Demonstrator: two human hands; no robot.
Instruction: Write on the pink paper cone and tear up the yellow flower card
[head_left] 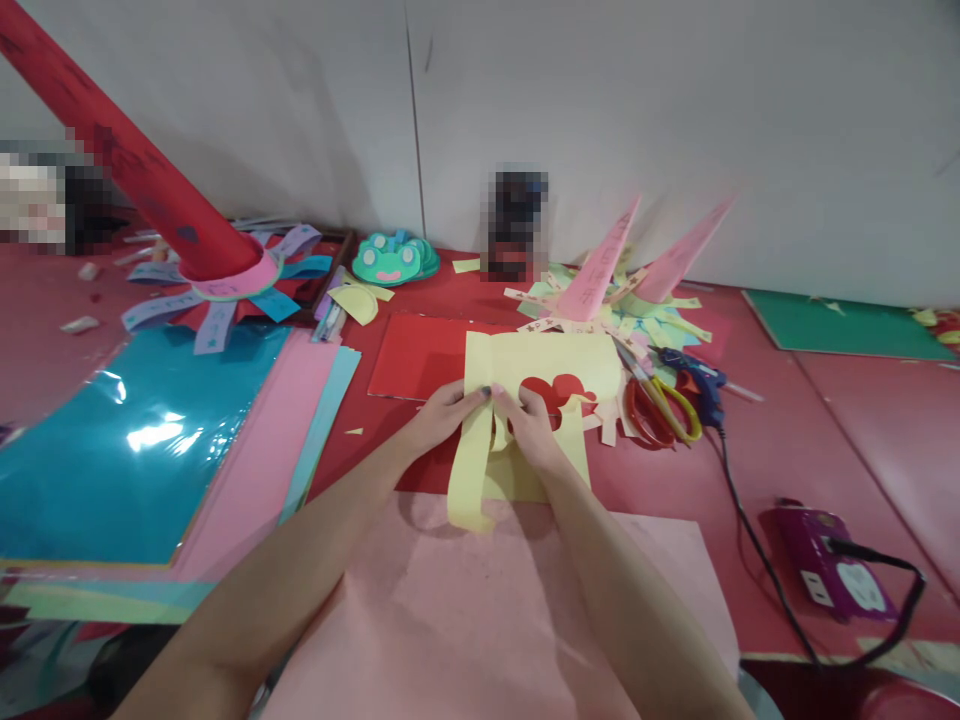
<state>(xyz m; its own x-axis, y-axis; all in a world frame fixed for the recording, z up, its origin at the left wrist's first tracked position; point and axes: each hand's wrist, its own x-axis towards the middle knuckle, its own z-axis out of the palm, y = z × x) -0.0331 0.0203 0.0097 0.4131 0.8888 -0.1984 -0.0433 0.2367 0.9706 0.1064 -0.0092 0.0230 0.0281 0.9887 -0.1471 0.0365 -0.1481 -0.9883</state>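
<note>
Both hands are on a pale yellow paper [555,352] with cut-out openings, held over the red table. My left hand [447,412] pinches its left part, where a long strip hangs down and curls at the bottom. My right hand [531,420] grips the same paper just to the right, thumb close to the left thumb. Red shows through a rounded opening beside the right hand. Beneath lie a red sheet [416,358] and, nearer me, a large pink sheet [480,590]. Scissors with red and yellow handles [664,410] rest to the right.
A blue glue gun [701,385] has a cord running to a purple power box [832,565]. Pink cones [600,265] and green frog cut-outs [390,262] stand behind. Left are a red cone [150,170] and stacked coloured sheets [150,440]. A green board [840,325] lies back right.
</note>
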